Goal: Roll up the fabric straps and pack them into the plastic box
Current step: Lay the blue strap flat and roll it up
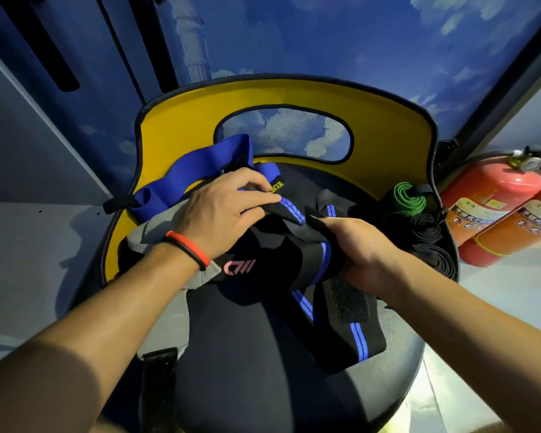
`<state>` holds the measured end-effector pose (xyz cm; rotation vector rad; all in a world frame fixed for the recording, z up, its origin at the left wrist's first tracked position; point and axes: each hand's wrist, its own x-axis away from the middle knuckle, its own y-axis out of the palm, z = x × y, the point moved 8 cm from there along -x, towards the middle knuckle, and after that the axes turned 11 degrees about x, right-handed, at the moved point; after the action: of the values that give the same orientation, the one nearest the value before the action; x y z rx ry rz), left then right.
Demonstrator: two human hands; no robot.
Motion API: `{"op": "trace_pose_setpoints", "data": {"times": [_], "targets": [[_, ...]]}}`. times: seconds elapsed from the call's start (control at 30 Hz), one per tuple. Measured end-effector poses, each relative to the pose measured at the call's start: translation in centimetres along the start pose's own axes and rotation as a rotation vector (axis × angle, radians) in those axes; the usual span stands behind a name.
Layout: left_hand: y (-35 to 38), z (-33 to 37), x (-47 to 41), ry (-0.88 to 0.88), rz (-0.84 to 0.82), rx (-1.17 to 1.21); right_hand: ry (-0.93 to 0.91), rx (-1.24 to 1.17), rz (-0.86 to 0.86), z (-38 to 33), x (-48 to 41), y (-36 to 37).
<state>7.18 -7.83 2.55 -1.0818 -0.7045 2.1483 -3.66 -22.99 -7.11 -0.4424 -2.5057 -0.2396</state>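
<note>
Both hands work the black strap with blue stripes (313, 260) on the chair seat (263, 385). Right hand (366, 248) grips the part-wound bundle, fingers curled round it, probably so the turns cannot spring loose. Left hand (228, 214) pinches a loose edge further up, fingers (260, 185) bent, seemingly to feed it taut. The free tail lies just below the right hand. Green roll (405, 198) sits at the seat's right edge — plastic box not in view.

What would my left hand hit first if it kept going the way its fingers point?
Your left hand grips the black blue-striped strap; pushing on, it would likely meet your right hand next.
</note>
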Motion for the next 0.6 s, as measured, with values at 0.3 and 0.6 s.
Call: {"op": "trace_pose_setpoints", "data": {"times": [0.3,0.6], "targets": [[1.0,-4.0,0.0,-0.423,-0.11,0.338,-0.145,0.107,0.051,-1.2,0.7,0.3],[1.1,-2.0,0.2,-0.35,-0.066,0.118,0.005,0.071,0.042,-0.2,1.3,0.5]]}}
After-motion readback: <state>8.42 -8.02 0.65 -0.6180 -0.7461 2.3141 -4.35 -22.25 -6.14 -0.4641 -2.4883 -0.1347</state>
